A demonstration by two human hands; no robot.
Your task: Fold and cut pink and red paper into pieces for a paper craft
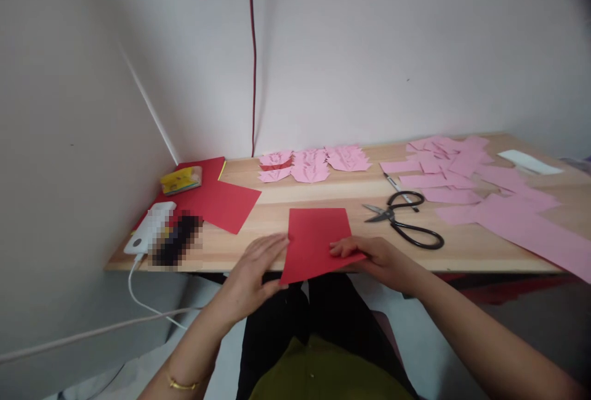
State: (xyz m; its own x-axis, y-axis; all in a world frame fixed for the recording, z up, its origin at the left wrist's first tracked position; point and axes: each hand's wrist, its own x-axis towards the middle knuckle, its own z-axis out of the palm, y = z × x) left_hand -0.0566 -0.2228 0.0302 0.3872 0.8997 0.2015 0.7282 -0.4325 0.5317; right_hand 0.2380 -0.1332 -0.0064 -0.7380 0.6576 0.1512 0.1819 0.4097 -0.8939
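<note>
A red sheet of paper (316,237) lies at the front edge of the wooden table, its near end bent up slightly past the edge. My left hand (253,274) holds its left side, fingertips on the upper part of that side and thumb at the near left corner. On the right, my right hand (369,255) grips the near right part, with curled fingers on top and the rest of the hand at the edge. Black-handled scissors (385,214) rest with blades parted just right of the sheet, beside a pen (392,183).
Pink paper strips (443,169) spread over the right side of the wooden table (277,194). Cut pink pieces (309,166) line the wall. At left are red sheets (226,203), a yellow packet (181,180), a white cabled device (150,228) and a blurred dark object (178,240).
</note>
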